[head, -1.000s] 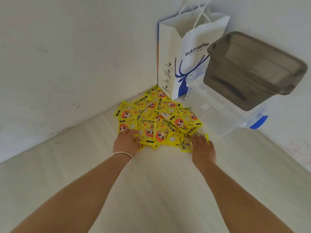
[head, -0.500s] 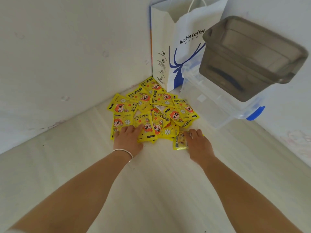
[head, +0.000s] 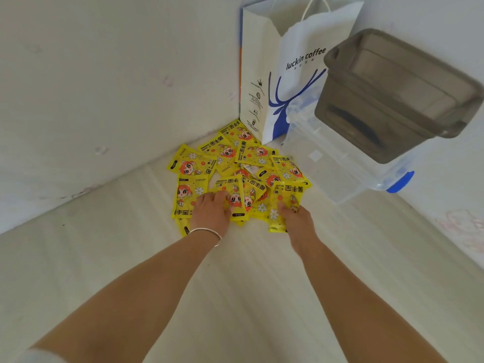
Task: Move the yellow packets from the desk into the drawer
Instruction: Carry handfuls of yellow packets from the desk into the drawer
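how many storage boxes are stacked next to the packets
2: a grey lidded box sits on top of a clear box with a blue latch, right of the yellow packets; none seem hidden.

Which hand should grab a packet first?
Probably the right hand: its fingers already pinch one packet at the pile's near edge. The left hand only rests flat on the pile.

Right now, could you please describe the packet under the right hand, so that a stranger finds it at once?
Find the white paper bag standing in the corner; the yellow packets lie spread before it. At the pile's near right edge, one packet lies lengthwise toward the person, with the right hand resting on it. Unlike its neighbours, it juts out onto the bare desk.
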